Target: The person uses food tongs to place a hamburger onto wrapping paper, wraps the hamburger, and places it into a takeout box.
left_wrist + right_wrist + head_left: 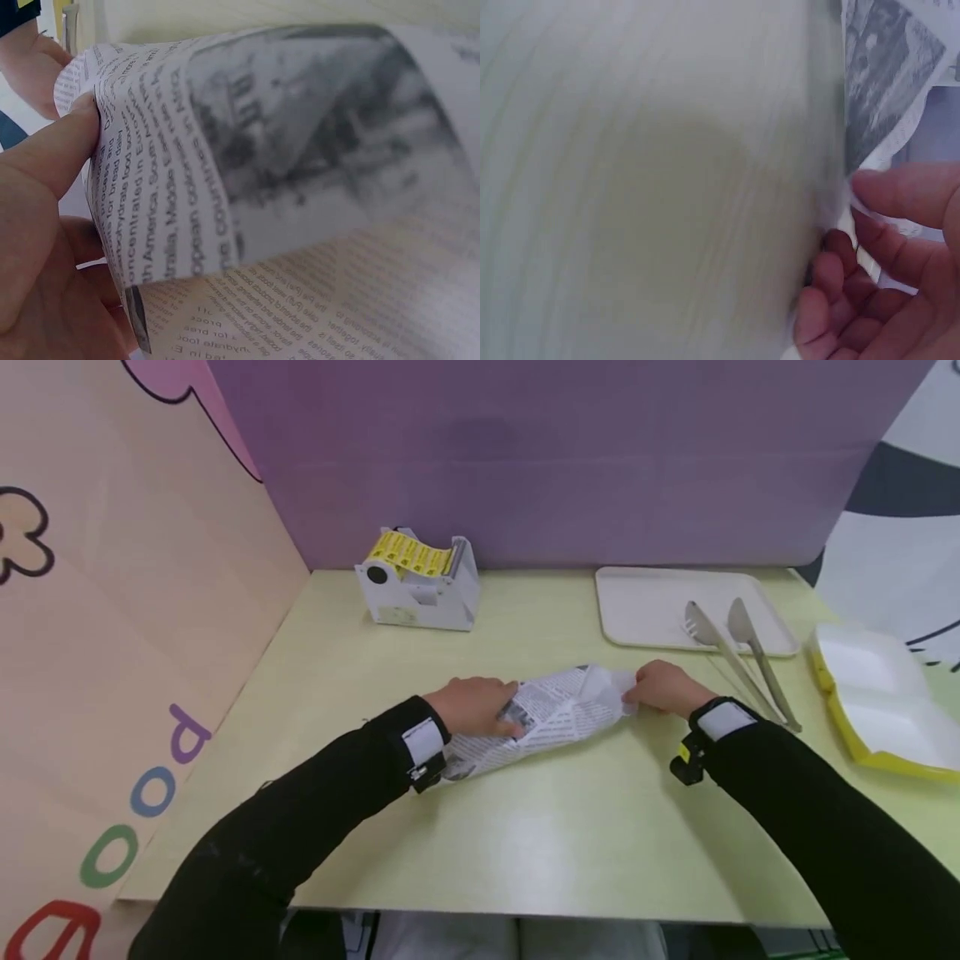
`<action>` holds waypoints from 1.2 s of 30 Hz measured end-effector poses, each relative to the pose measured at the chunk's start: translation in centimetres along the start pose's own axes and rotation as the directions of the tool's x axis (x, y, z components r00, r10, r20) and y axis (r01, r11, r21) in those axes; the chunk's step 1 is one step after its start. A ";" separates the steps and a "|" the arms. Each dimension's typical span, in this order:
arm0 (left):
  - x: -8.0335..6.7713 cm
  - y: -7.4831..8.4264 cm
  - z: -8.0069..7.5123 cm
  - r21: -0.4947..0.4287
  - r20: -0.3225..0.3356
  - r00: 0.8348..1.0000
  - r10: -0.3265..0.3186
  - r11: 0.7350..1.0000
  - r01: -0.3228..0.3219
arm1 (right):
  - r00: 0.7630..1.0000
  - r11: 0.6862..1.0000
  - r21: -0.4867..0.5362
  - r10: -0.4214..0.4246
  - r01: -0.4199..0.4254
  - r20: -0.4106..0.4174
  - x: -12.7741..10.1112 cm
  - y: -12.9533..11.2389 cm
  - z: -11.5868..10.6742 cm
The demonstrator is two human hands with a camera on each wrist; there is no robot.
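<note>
Bundle of newsprint wrap (551,714) lies mid-table (540,852), long axis running left-near to right-far between my hands, my left hand (476,706) curled over its near-left part, my right hand (666,687) pinching its far-right end, both equally close.

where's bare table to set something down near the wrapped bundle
Free: the table between the newsprint-wrapped bundle and the near edge, between both sleeves; also the stretch between the label dispenser and the white tray. Crowded: the right side, where tongs overhang the tray beside the yellow-rimmed container. Left hand and right hand grip the bundle's ends.
</note>
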State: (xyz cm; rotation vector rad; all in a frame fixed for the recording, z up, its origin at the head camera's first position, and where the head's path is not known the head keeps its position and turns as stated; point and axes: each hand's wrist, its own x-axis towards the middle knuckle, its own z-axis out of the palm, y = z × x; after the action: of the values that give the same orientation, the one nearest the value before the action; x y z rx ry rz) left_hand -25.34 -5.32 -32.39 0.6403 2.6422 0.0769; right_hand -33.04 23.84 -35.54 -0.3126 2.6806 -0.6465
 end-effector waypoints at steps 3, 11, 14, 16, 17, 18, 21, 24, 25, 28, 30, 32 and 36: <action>0.0 0.4 -0.1 0.024 -0.012 1.000 -0.016 1.000 0.016 | 0.998 0.996 0.085 -0.011 0.016 -0.059 0.4 0.0 0.0; 0.0 1.3 0.3 0.072 -0.060 0.994 -0.086 0.993 0.090 | 0.996 0.924 0.374 -0.054 0.078 -0.074 0.8 -1.5 -0.6; 0.3 1.8 0.5 0.130 -0.115 0.988 -0.100 0.985 0.115 | 0.990 0.907 0.400 -0.108 0.134 -0.087 0.9 -2.7 -1.2; 0.5 2.2 0.6 0.168 -0.148 0.983 -0.108 0.977 0.133 | 0.983 0.902 0.393 -0.151 0.181 -0.106 0.9 -3.3 -1.6; 0.7 2.4 0.7 0.184 -0.159 0.981 -0.112 0.973 0.141 | 0.978 0.903 0.379 -0.171 0.204 -0.118 1.0 -3.7 -1.8; 0.9 2.6 0.7 0.201 -0.165 0.979 -0.117 0.968 0.149 | 0.973 0.903 0.363 -0.193 0.228 -0.130 1.0 -4.0 -1.9; 1.4 3.3 0.7 0.257 -0.167 0.977 -0.136 0.950 0.176 | 0.951 0.916 0.273 -0.252 0.293 -0.176 1.1 -4.9 -2.4; 1.8 3.9 0.6 0.302 -0.156 0.976 -0.154 0.933 0.195 | 0.930 0.926 0.160 -0.307 0.340 -0.200 1.1 -5.9 -2.8; 2.0 4.1 0.6 0.313 -0.158 0.975 -0.158 0.928 0.201 | 0.924 0.927 0.127 -0.325 0.354 -0.203 1.1 -6.2 -3.0; 2.4 4.6 0.5 0.315 -0.167 0.971 -0.173 0.924 0.219 | 0.903 0.915 0.056 -0.383 0.400 -0.192 1.0 -7.3 -3.3; 2.7 4.9 0.4 0.304 -0.175 0.967 -0.187 0.924 0.234 | 0.882 0.898 0.016 -0.428 0.440 -0.198 0.9 -8.0 -3.4; 2.9 5.1 0.2 0.291 -0.172 0.963 -0.209 0.923 0.252 | 0.854 0.876 -0.030 -0.476 0.481 -0.207 0.8 -8.7 -3.4; 2.9 5.2 -0.2 0.264 -0.149 0.957 -0.248 0.923 0.280 | 0.792 0.827 -0.121 -0.562 0.550 -0.238 0.8 -9.5 -3.1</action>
State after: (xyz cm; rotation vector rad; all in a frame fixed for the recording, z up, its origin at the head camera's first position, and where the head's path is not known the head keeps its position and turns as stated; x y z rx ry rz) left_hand -25.50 0.61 -32.57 0.3660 2.8509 -0.3607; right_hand -33.82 16.59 -28.72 -1.1400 2.8570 -0.8393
